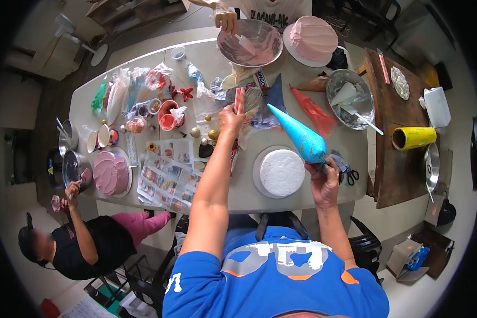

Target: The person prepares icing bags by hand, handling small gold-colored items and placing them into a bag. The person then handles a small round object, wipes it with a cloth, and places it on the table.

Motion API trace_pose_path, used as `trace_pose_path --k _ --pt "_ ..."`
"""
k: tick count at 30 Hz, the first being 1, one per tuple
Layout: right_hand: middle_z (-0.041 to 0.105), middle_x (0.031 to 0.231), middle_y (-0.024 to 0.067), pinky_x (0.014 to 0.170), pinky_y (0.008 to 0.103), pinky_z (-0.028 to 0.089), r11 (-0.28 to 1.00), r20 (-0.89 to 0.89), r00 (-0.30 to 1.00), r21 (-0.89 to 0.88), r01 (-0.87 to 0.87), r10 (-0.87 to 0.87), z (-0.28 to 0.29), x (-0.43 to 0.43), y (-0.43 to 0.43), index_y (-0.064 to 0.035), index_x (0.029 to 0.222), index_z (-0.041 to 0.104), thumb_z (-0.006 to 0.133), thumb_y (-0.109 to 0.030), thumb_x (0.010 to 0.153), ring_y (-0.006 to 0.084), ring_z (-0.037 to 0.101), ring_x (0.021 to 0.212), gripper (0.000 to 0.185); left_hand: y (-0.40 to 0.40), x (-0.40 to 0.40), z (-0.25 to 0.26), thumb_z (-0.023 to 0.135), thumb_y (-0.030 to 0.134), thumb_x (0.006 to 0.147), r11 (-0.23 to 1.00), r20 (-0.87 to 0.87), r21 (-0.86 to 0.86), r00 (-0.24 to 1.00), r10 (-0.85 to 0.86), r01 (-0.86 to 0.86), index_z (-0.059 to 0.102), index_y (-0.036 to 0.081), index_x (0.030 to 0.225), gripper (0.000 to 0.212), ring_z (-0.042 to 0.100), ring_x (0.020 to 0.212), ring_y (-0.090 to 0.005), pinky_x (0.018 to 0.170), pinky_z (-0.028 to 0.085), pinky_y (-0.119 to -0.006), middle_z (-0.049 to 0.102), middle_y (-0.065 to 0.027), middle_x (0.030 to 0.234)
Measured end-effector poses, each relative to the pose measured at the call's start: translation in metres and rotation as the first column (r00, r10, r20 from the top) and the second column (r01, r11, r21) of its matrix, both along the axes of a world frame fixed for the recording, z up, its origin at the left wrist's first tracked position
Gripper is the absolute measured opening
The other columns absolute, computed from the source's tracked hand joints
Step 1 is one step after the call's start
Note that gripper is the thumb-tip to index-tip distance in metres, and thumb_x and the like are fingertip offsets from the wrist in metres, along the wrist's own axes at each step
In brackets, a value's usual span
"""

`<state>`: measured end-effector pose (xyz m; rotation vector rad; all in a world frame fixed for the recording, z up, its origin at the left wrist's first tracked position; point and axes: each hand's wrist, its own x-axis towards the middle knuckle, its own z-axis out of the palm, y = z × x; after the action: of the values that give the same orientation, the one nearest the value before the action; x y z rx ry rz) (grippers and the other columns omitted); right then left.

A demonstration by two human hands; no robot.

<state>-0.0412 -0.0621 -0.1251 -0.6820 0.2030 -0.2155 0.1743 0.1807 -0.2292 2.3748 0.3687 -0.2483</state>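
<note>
My left hand (231, 120) reaches over the middle of the table, its fingers around pink-and-white striped sticks (239, 100) that stand up from its grip. In my right hand (325, 179) is the gathered end of a piping bag filled with blue icing (300, 133), its tip pointing up and to the left. Between my forearms a round white cake or foam block (282, 171) rests on a round board, touched by neither hand. Gold and silver balls (213, 134) lie just below my left hand. A wire whisk (254, 97) is to its right.
Across the table, a person's hand (225, 20) works at a steel bowl (272, 59) beside a pink cake (314, 37). At left, a person in black holds a tool near another pink cake (110, 173). Printed sheets (169, 177), scissors (352, 177) and a red piping bag (312, 111) lie about.
</note>
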Motion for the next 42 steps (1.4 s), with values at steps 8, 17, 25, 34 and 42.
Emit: trace_pose_path --k 8,17,25,34,42 --pt "0.054 0.125 0.0185 0.087 0.0456 0.054 0.987 0.100 0.982 -0.026 -0.156 0.158 0.002 0.038 0.047 -0.0030 0.103 0.063 0.050 -0.008 0.089 0.0327 0.063 0.099 0.020 -0.009 -0.021 0.006 0.066 0.042 0.071 0.991 0.146 0.120 0.988 0.039 -0.057 0.066 0.002 0.088 0.043 0.065 0.079 -0.0347 0.073 0.051 -0.043 0.067 -0.0200 0.083" --pt "0.057 0.121 0.0177 0.085 0.0442 0.055 0.984 0.122 0.976 -0.026 -0.177 0.179 -0.005 0.055 0.086 -0.0045 0.103 0.064 0.047 -0.005 0.089 0.0305 0.065 0.096 0.021 0.051 -0.069 0.024 0.071 0.025 0.070 0.996 0.333 0.088 0.942 -0.026 -0.004 0.059 -0.001 0.108 0.047 0.058 0.098 -0.0352 0.084 0.047 -0.041 0.058 -0.0220 0.104" --pt "0.057 0.121 0.0148 0.086 0.0432 0.054 0.986 0.015 0.987 -0.057 -0.157 0.159 -0.021 0.053 0.135 -0.0022 0.103 0.063 0.045 -0.002 0.088 0.0283 0.064 0.096 0.024 0.118 -0.076 -0.014 0.065 0.017 0.068 0.941 0.291 0.179 0.929 0.228 -0.287 0.050 -0.003 0.117 0.056 0.052 0.103 -0.0390 0.095 0.039 -0.044 0.055 -0.0237 0.106" --pt "0.052 0.122 0.0152 0.088 0.0405 0.053 0.945 -0.074 0.993 -0.305 -0.115 0.097 -0.026 0.060 0.193 0.0039 0.104 0.057 0.043 -0.002 0.088 0.0252 0.062 0.098 0.022 0.115 -0.062 -0.030 0.056 0.004 0.071 0.988 0.353 -0.154 0.934 0.056 -0.001 0.053 0.000 0.118 0.048 0.060 0.093 -0.0267 0.086 0.048 -0.036 0.058 -0.0167 0.106" --pt "0.052 0.118 0.0181 0.087 0.0373 0.052 0.806 -0.005 0.997 -0.588 0.064 -0.082 -0.056 0.067 0.266 0.0040 0.091 0.053 0.051 0.002 0.080 0.0248 0.059 0.099 0.011 0.158 -0.062 -0.042 0.046 0.001 0.087 0.704 0.119 -0.705 0.966 0.231 -0.082 0.049 -0.005 0.122 0.035 0.060 0.098 -0.0199 0.080 0.050 -0.030 0.057 -0.0143 0.117"
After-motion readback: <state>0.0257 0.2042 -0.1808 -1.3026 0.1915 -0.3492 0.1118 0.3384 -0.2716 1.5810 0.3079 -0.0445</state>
